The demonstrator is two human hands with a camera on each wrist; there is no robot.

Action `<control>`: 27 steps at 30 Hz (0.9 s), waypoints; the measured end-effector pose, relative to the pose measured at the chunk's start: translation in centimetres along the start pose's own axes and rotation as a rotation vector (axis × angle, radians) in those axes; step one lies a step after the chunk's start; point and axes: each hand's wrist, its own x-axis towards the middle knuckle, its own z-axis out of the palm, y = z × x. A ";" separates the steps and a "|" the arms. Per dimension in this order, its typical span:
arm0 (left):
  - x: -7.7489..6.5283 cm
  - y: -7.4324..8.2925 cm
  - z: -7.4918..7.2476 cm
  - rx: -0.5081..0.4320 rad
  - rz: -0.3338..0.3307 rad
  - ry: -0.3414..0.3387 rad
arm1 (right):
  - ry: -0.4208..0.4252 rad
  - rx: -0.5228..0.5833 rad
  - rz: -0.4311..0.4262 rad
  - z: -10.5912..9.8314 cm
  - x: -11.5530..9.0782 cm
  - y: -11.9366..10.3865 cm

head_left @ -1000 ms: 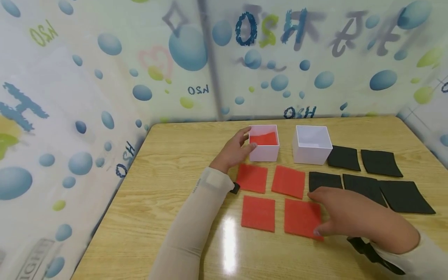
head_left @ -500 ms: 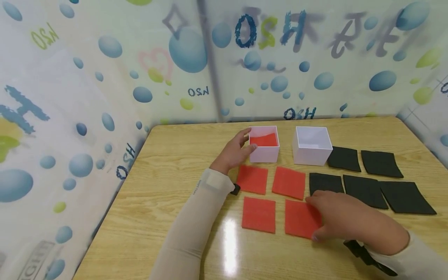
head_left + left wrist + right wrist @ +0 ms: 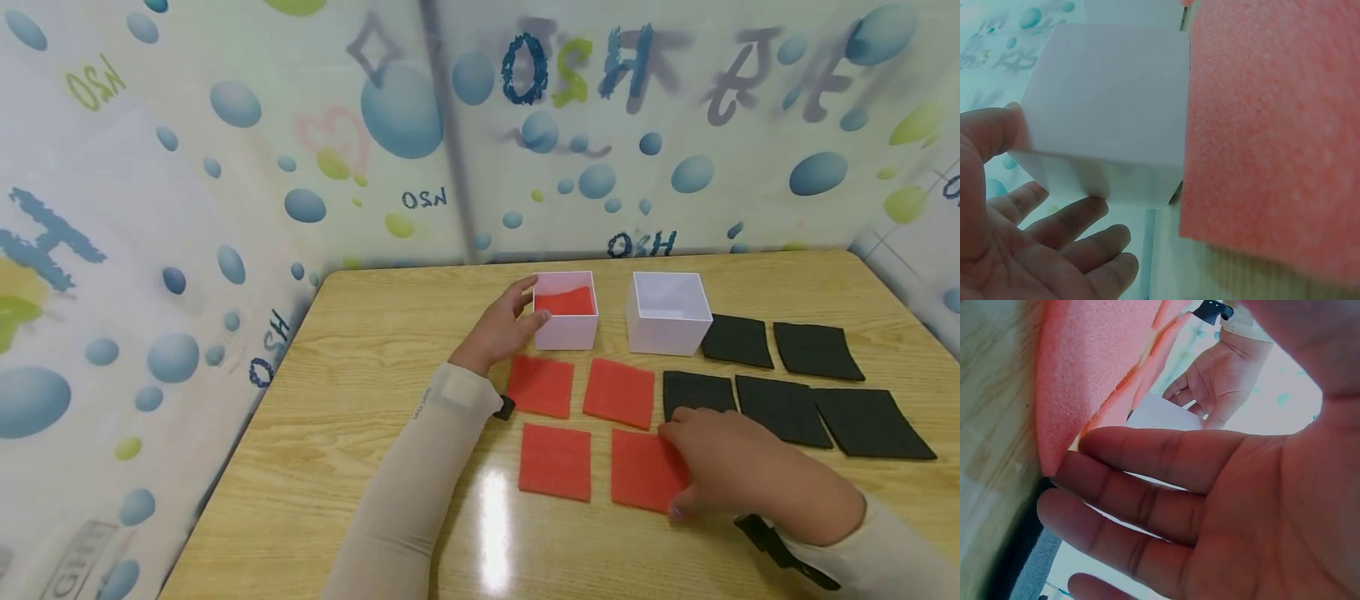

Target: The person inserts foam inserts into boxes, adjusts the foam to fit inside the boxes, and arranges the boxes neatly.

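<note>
Spanning red square foam sheet (image 3: 643, 469) on wooden bench (image 3: 352, 417) | right grip (image 3: 738, 471) spread wide, touched its 1 and 5 o'clock edges | left grip (image 3: 501, 329) loose against white square box (image 3: 566, 335), 11 o'clock | even pinch seemed best

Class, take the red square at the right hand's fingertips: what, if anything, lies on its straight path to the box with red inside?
Another red square lies flat on the table between that red square and the box, whose front wall also stands in the way.

place: screened tabletop workspace, building type unclear; wood-grain table (image 3: 352, 333); bubble-print sheeting (image 3: 495, 150) behind and left
</note>
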 end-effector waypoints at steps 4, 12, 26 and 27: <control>0.0 0.0 0.0 0.003 0.003 0.001 | 0.006 -0.015 -0.007 0.1 0.1 0.0; 0.1 -0.2 0.0 0.006 0.023 -0.001 | -0.014 -0.012 0.002 0.5 0.2 -0.2; 0.3 -0.2 0.0 0.009 0.011 0.002 | -0.034 -0.034 0.027 0.9 0.3 -1.2; 0.3 -0.3 0.0 0.010 0.011 0.002 | -0.034 -0.038 0.027 0.9 0.3 -1.3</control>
